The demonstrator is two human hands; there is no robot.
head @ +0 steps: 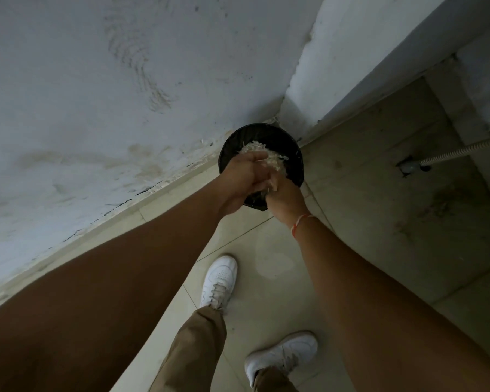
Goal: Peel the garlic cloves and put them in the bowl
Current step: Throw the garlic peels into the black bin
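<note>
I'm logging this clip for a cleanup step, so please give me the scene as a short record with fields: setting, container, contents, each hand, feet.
setting: tiled floor in a corner beside a white wall
container: black bin standing in the corner
contents: pale garlic skins over the bin's mouth
left hand: above the bin, cupped against the skins
right hand: above the bin, pressed to the left, holding skins
feet: white shoes, khaki trousers

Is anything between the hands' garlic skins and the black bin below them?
Nothing visible. Both the left hand and the right hand hold the garlic skins directly above the open mouth of the bin, with no lid or other thing in between. Some skins look already inside.
</note>
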